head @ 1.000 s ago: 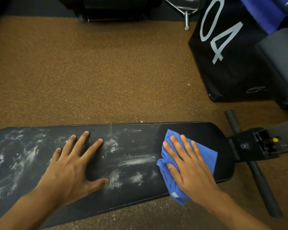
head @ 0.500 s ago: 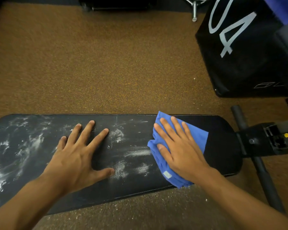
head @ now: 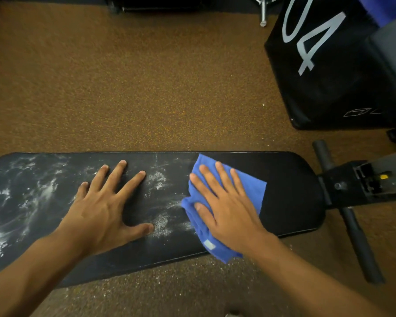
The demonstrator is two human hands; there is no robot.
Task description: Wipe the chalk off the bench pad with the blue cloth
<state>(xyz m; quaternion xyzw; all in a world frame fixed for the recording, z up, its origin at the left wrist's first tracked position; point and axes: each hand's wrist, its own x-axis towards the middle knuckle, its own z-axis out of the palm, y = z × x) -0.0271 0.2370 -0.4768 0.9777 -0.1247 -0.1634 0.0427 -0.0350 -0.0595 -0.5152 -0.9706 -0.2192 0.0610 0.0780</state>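
A long black bench pad (head: 288,197) lies across the lower view. White chalk smears (head: 160,223) cover its middle and left part; its right end looks clean. My right hand (head: 224,202) presses flat on the crumpled blue cloth (head: 252,186), fingers spread, at the boundary between the chalky and clean areas. My left hand (head: 108,202) rests flat on the pad to the left of the cloth, fingers apart, holding nothing.
The bench frame (head: 361,181) and its black cross bar (head: 352,225) stick out at the right end. A black box marked "04" (head: 329,65) stands at the back right. Brown speckled floor (head: 146,88) surrounds the bench, with chalk dust on it near the front.
My right hand has slid the cloth leftward along the pad over the chalk streaks, closer to my left hand. The left hand has stayed planted.
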